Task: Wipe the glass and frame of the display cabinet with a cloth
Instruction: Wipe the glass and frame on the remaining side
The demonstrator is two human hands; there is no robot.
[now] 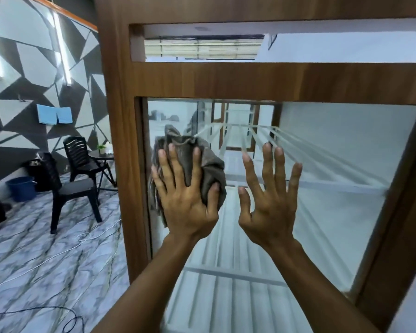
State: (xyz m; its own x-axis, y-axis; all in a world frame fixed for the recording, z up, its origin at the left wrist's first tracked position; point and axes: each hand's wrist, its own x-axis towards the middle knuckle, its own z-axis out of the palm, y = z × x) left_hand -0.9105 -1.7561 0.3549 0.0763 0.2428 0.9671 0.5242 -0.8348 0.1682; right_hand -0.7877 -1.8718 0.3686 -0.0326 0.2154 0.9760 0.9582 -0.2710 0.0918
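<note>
So the cloth (211, 171) is a grey-brown rag, pretty worn looking, bunched into a lumpy wad with a frayed seam showing at the top. It sits on the left side of the big lower glass (334, 193) pane of the cabinet (250, 78), just beside the upright part of the frame (120, 145). The left hand (185, 203) is spread flat over it, fingers straight and fanned out, thumb tip on the right side of the wad, pressing it onto the pane rather than clenching it. Bits of rag stick out above the fingertips and hang below the palm.

The right hand (267, 207) is just beside it, holding nothing, fingers straight and splayed, palm facing the pane. Can't tell if it really touches the surface or hovers right in front of it.

The frame is brown wood grain, with a thick crossbar above the pane and a narrower opening over that. Through the pane you can see white slatted shelves (298, 186) and some reflections.

Off to the left there are black plastic chairs (82, 157) around a small round table (101, 156), a blue bucket (22, 188) on the marble-look floor (46, 251), loose cables (82, 239) trailing over it, and two blue cloths (54, 114) hanging on the grey and white triangle wall (29, 56)
</note>
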